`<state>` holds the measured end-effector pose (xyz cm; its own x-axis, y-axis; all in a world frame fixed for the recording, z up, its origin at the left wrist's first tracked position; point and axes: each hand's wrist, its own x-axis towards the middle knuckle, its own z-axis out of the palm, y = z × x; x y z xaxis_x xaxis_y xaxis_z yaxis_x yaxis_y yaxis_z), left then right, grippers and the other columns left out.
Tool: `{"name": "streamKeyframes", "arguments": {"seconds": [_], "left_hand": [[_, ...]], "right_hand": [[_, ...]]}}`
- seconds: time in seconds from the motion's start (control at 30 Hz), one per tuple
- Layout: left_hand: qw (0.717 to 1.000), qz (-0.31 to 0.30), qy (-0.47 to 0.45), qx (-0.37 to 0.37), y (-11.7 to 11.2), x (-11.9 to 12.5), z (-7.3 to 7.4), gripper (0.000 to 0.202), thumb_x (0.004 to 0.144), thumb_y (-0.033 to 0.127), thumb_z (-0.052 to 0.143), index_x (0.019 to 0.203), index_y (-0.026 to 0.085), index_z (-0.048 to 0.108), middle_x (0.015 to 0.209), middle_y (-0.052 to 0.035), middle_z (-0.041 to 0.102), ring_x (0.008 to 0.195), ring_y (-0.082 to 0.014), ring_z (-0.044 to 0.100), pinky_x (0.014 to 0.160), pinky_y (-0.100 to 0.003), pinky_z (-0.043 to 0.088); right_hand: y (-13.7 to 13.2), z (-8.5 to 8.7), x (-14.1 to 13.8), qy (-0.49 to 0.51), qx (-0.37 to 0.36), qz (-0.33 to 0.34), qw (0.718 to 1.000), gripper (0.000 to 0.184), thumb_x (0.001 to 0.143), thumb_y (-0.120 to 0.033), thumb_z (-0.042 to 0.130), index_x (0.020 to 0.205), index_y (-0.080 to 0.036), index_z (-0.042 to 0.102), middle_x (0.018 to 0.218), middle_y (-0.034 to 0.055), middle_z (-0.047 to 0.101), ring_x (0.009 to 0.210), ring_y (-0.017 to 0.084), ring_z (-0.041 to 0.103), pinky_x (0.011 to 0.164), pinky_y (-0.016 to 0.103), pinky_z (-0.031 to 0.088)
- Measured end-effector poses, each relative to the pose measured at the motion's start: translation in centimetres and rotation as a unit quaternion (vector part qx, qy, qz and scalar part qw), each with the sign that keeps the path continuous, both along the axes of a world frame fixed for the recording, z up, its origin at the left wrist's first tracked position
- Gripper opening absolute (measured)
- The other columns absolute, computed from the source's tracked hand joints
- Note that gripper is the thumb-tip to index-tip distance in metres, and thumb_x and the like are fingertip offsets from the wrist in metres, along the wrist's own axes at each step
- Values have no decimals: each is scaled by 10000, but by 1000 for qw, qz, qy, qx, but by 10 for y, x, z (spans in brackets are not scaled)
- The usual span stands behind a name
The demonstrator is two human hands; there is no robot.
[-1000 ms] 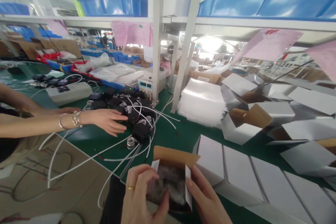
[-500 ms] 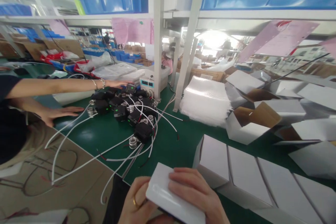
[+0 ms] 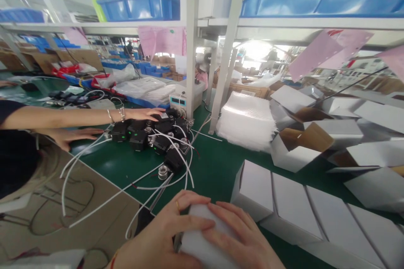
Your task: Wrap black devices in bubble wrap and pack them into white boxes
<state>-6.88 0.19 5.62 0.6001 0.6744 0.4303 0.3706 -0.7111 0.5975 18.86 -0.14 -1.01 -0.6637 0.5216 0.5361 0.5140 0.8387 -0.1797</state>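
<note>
Low in front of me, a small white box [image 3: 196, 246] is held between both hands, its top partly covered by fingers. My left hand [image 3: 167, 235] grips its left side, fingers lying over the top. My right hand [image 3: 241, 237] is wrapped round the right side. A dark edge shows at the box's left. Closest to my right hand is a row of closed white cartons [image 3: 295, 201]. Beyond my left hand lies a pile of black devices [image 3: 173, 159] with metal fittings and white cables [image 3: 148, 193].
A co-worker's hand [image 3: 147, 113] rests on the black pile from the left. Open white cartons [image 3: 296, 155] and a stack of bubble-wrap sheets [image 3: 248, 122] stand at right on the green table [image 3: 211, 180]. A shelf post [image 3: 191, 50] rises behind.
My left fingers have come up over the white box, which was more exposed before. The co-worker's upper hand has moved down onto the black devices, and some cables have shifted.
</note>
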Motion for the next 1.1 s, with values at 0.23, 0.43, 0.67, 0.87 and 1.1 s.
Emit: {"name": "streamKeyframes", "arguments": {"seconds": [0.23,0.43,0.67,0.87,1.1], "left_hand": [[998,-8,11,69,5,-4,0,590,796,327,879,1337,310,643,1406,-98,648,1266,-246,615,1066,-379,567],[999,-8,21,42,-1,-6,3,418,896,212,777,1285,343,695,1476,-80,611,1370,-257,566,1088,-417,560],[996,19,-8,93,-9,-5,-26,502,829,173,839,1283,317,683,1529,-112,551,1451,-295,490,1131,-481,524],[997,42,-38,61,-14,-3,-28,402,999,256,636,1395,289,575,1560,-139,498,1430,-265,520,1092,-413,560],[952,283,-40,108,-55,13,-67,464,929,230,672,1385,296,621,1283,-110,668,1062,-252,733,857,-308,665]], "right_hand": [[-2,30,4,26,-61,37,997,779,740,-173,923,1431,-276,577,1501,116,519,1350,348,505,1064,462,549],[-7,17,2,19,-4,-5,1000,602,833,-303,875,1387,-305,638,1545,96,480,1367,379,488,1026,497,571],[-17,21,-8,-77,85,-40,993,506,937,-537,770,1369,-305,645,1500,109,534,1312,391,547,880,484,641],[-21,-3,-14,77,40,-67,994,510,929,-232,523,1437,-269,559,1564,119,442,1371,388,477,928,540,592],[-42,2,-24,66,2,-188,980,520,958,-211,661,1458,-146,532,1432,199,575,1301,418,567,970,509,603]]}}
